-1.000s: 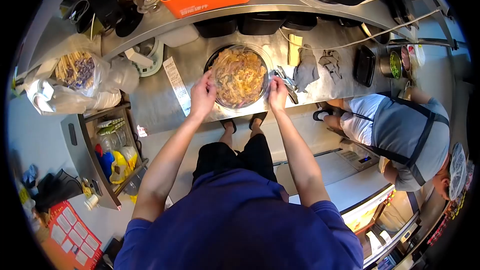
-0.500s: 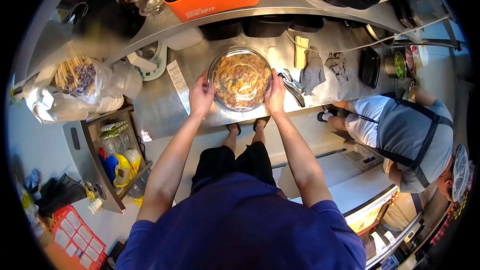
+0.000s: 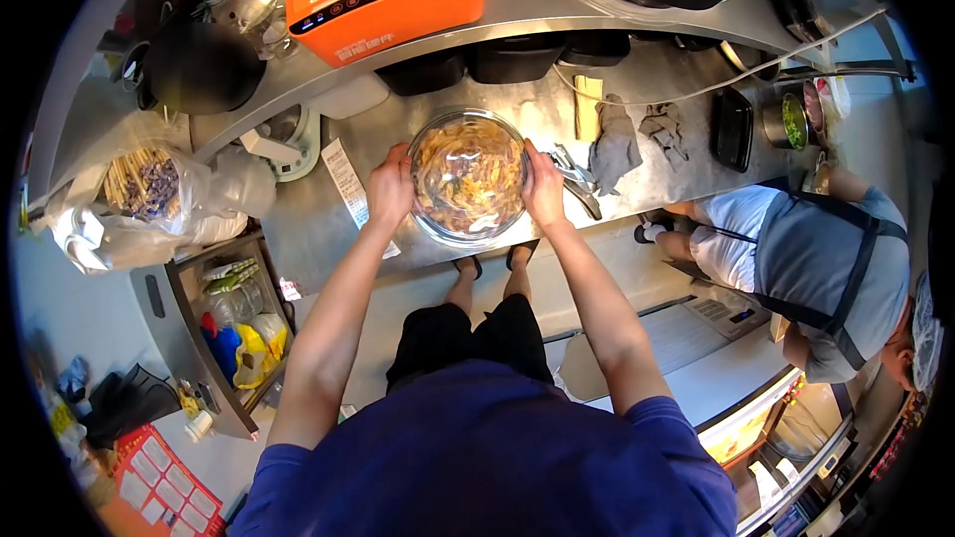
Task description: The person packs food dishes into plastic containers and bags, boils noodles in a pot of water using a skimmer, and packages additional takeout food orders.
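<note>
Your left hand (image 3: 391, 186) and right hand (image 3: 543, 186) grip the covered bowl (image 3: 468, 176) from opposite sides, fingers curved against its rim. The bowl is at the front edge of the steel counter (image 3: 308, 224), food visible through its clear cover; whether its base is fully supported cannot be told.

Nearest obstruction: a black-handled tool (image 3: 582, 194), just beside your right hand. Beyond it lie a yellow strip (image 3: 588, 107), a grey cloth (image 3: 618, 147) and a black tray (image 3: 731, 129), with a pale cable (image 3: 696, 95) crossing above. A printed slip (image 3: 346, 177) lies near your left hand; a scale (image 3: 300, 157) stands farther left. The shelf (image 3: 537, 15) carrying an orange box (image 3: 388, 5) overhangs the rear of the counter. At lower left, a drawer (image 3: 239, 323) stands open. A co-worker (image 3: 821, 268) occupies the right, well apart from your hands.
</note>
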Motion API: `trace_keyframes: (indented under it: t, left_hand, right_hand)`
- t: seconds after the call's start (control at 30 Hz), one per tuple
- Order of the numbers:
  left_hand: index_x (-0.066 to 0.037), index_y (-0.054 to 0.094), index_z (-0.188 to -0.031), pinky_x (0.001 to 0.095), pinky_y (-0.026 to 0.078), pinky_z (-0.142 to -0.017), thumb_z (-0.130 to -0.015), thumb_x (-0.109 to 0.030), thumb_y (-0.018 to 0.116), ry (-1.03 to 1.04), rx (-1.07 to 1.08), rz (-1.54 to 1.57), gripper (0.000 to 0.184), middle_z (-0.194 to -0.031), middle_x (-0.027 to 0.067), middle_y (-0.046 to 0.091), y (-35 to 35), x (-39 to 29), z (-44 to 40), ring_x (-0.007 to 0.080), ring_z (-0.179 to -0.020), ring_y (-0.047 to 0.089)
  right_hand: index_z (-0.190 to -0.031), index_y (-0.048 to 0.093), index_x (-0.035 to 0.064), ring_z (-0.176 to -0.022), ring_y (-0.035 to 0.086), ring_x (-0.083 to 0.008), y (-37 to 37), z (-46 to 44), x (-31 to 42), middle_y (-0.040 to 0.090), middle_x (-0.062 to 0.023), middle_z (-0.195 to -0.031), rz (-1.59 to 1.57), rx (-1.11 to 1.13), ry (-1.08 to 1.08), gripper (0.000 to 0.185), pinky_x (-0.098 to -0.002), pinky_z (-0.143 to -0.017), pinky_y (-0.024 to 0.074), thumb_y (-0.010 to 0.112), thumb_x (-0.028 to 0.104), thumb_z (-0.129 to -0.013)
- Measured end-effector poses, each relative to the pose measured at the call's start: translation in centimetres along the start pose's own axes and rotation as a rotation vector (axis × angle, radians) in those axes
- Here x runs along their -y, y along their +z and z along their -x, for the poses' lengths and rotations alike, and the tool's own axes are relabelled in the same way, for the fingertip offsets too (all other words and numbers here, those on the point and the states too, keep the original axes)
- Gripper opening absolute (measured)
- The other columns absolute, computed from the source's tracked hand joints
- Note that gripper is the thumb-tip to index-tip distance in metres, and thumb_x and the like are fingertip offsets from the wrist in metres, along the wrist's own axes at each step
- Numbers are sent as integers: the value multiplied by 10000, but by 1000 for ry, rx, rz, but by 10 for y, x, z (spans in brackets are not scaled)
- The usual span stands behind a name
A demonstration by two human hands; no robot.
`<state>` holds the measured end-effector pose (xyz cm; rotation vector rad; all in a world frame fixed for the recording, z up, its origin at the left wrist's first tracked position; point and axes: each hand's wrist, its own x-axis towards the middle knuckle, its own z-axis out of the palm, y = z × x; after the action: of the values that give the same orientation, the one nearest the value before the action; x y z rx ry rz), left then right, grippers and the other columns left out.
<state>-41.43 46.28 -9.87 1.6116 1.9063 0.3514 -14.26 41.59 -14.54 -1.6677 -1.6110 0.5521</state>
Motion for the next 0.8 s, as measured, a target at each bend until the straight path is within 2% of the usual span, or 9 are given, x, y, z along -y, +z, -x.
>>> trace_keyframes:
  t: [0.03,0.1,0.23,0.33,0.4,0.43,0.57,0.63,0.8]
  left_hand:
    - [-105,649,-1196,458,511,-830,-983,-221,482,-2,2,-3,295,-1058,213,682,4,4,-3,398,-952,650]
    - [-83,665,-1129,448,512,-829,-983,-254,491,304,-261,79,284,-1014,205,688,15,12,-17,395,-937,650]
    - [-50,683,-1055,440,507,-815,-970,-288,523,201,-199,94,299,-953,200,695,4,-27,-43,396,-917,651]
    - [-31,694,-1025,396,501,-796,-956,-345,571,131,24,96,344,-902,184,699,-7,-53,-70,361,-893,659]
    - [-19,694,-1027,363,494,-769,-946,-391,598,292,242,336,393,-872,162,703,-1,-53,-90,286,-826,667]
    - [-20,705,-1078,299,481,-780,-949,-403,610,115,433,401,415,-929,93,712,-3,-58,-97,156,-863,621]
    - [-14,715,-1066,295,479,-726,-955,-383,614,180,498,236,398,-891,73,712,4,-59,-114,130,-837,609]
    - [-15,724,-1042,288,467,-675,-960,-358,620,358,483,184,368,-848,45,700,19,-46,-118,103,-783,583]
    - [-7,728,-1014,295,479,-695,-955,-321,633,244,578,265,334,-818,60,704,19,-45,-115,116,-736,589]
  right_hand:
    - [-1308,542,-4,-888,609,-422,-1,-7,0,613,-236,-966,-4,21,-17,452,-460,-777,502,502,-84,-866]
    - [-1250,589,-5,-899,622,-416,-2,-10,5,641,-225,-970,-19,16,34,402,-461,-783,507,497,-77,-865]
    - [-1210,623,8,-933,640,-391,10,-3,14,651,-207,-1023,-72,-148,132,300,-418,-826,505,477,-2,-948]
    - [-1203,622,6,-957,640,-384,11,-3,13,652,-205,-1036,-91,-150,134,285,-414,-840,506,472,16,-961]
    - [-1197,620,0,-954,638,-388,11,-3,11,650,-208,-1037,-86,-132,137,275,-417,-838,506,476,20,-963]
    - [-1196,619,-3,-943,638,-391,10,-3,10,649,-208,-1034,-75,-136,115,274,-419,-833,506,479,17,-961]
    - [-1195,619,-4,-919,635,-396,11,-4,12,643,-212,-1018,-62,-148,93,276,-424,-814,506,486,1,-953]
    - [-1191,615,-9,-916,631,-401,11,-4,12,639,-217,-1015,-68,-152,95,285,-426,-804,505,496,-31,-934]
    - [-1188,613,-8,-924,624,-407,12,-3,10,632,-213,-1015,-62,-162,93,303,-431,-801,505,518,-59,-905]
